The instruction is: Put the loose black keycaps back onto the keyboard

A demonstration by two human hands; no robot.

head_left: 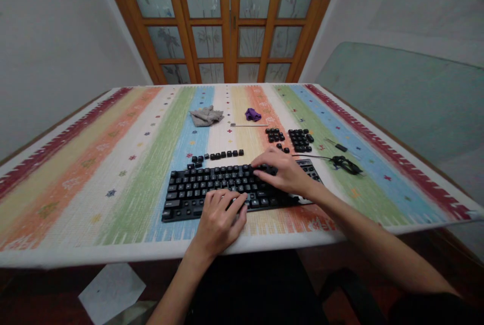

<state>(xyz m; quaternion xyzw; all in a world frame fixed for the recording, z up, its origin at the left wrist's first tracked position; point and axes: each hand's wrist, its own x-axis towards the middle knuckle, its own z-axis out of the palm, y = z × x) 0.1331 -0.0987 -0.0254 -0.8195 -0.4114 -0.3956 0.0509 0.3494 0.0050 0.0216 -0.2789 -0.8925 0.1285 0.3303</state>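
Observation:
A black keyboard [189, 191] lies at the table's front edge. Its left part bears keycaps; at its right end some spots look bare. My left hand [221, 219] rests on the front edge of the keyboard, fingers bent and slightly apart over the lower keys. My right hand [280, 168] reaches over the top right of the main keys. Its thumb and index finger close around a keycap in the top row, mostly covered by the fingertips. Behind the keyboard stands a row of loose keycaps [227, 154], with a few more at its left end.
More loose keycaps form a small group [274, 135] and a larger block [300, 139] at the right. A coiled cable [346, 164] lies beyond my right hand. Farther back are a grey cloth [206, 116], a purple cloth [253, 114] and a thin rod-like tool [249, 125].

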